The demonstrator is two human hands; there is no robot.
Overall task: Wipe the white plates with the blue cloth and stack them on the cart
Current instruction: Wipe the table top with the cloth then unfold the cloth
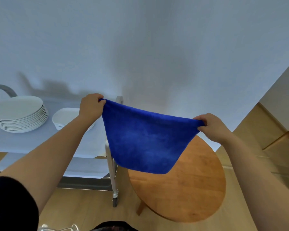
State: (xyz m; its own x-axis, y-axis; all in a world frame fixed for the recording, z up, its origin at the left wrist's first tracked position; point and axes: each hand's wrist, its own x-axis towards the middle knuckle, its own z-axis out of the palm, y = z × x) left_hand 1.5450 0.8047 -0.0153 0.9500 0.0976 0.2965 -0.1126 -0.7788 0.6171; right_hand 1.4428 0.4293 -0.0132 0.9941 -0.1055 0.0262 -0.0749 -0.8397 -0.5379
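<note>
Two stacks of white plates (20,114) sit on the cart (110,160) while your left hand (90,106) and right hand (212,126) pinch the blue cloth (145,140) taut, wiping apparently unstarted.

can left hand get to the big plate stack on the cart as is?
Probably not as is: the left hand pinches a corner of the blue cloth, stretched to the right hand. The plate stack lies unobstructed to its left, so it must let go first.

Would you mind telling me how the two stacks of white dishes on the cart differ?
The stack of round white plates stands taller, with more pieces, than the stack of rounded-rectangular white dishes. The round plates are wide and shallow; the rectangular dishes look smaller with raised sides. The round stack shows fully; the left forearm hides part of the other. Both sit on the cart's top shelf.
</note>
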